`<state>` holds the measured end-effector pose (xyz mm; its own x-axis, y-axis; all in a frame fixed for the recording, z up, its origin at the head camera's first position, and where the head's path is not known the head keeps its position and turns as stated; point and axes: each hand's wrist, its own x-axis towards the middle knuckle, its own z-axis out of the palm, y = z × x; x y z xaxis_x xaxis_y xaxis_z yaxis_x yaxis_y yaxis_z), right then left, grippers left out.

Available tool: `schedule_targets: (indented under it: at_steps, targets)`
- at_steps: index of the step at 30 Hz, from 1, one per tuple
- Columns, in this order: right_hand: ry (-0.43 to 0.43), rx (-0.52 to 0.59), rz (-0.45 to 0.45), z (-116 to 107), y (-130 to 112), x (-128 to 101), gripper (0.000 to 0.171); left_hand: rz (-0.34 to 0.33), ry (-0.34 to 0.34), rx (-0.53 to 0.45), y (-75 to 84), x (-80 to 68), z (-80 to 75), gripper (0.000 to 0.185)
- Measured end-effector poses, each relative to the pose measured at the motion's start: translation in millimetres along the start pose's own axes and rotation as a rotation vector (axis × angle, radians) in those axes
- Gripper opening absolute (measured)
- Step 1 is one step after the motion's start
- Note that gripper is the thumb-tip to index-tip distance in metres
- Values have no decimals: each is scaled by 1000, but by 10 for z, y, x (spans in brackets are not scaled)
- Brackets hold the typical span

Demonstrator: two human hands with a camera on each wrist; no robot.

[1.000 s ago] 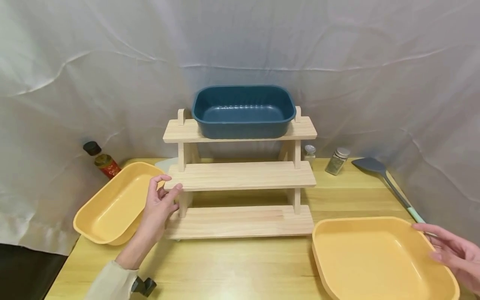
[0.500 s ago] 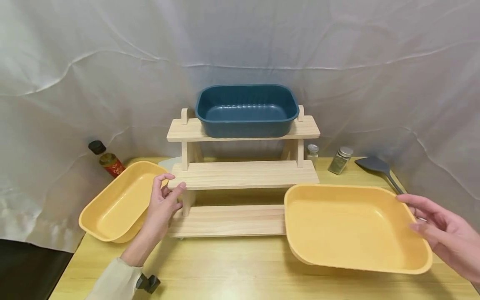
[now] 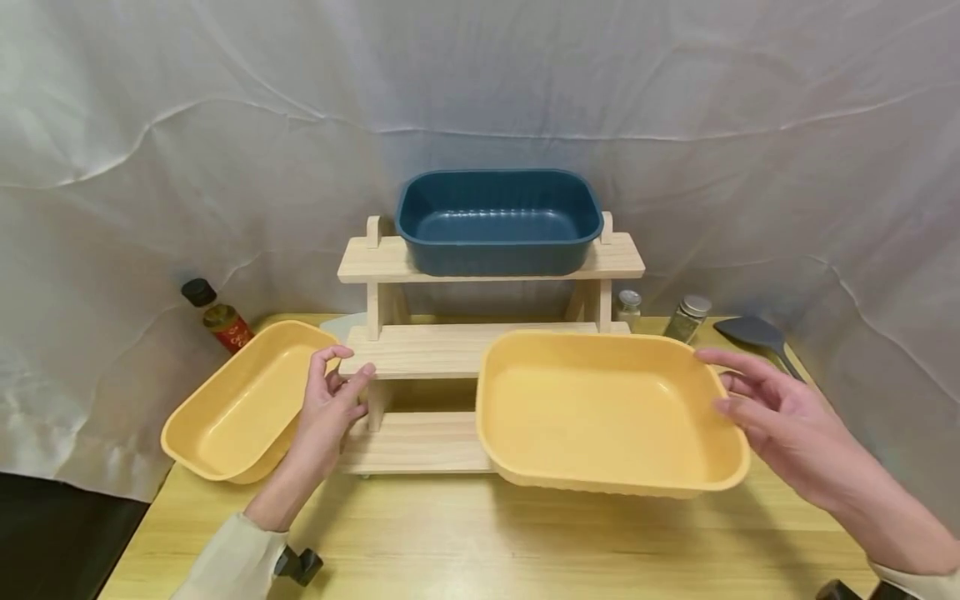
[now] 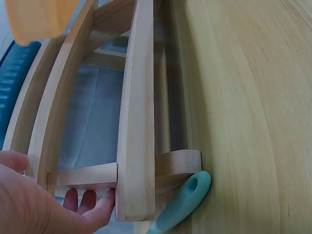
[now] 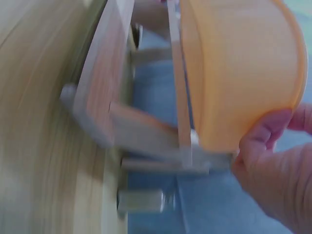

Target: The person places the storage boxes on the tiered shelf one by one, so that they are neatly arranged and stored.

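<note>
Wooden table (image 3: 465, 542), white sheet backdrop (image 3: 225, 125). Two yellow tubs, one blue tub (image 3: 498, 218). Right hand (image 3: 780, 417) grips yellow tub (image 3: 607, 408); left hand (image 3: 330, 408) loosely holds three-tier rack (image 3: 420, 350).

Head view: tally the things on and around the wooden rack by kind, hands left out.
Yellow tubs: 2, one held by the right hand, one beside the left hand
Blue tub: 1
Wooden rack: 1
Spice jars: 2
Sauce bottle: 1
Spatula: 1
Total: 8

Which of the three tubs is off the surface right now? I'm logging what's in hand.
The larger yellow tub, held by the right hand; the smaller yellow tub and blue tub rest down.
</note>
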<state>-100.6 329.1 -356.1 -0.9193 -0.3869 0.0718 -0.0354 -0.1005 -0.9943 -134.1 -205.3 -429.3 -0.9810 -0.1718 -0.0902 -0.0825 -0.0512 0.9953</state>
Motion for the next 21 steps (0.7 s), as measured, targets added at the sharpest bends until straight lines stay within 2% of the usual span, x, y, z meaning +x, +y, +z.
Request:
schedule_targets:
  at_steps: [8,15,21]
  targets:
    - [103,57,24,385,-15,284,50,-2,-1,-3,4,-10,-1,36]
    - [168,28,47,593,-71,477,46,-5,-2,-4,4,-1,8,36]
    - [221,45,66,739,-112,614,44,-9,-2,9,6,-4,-3,37]
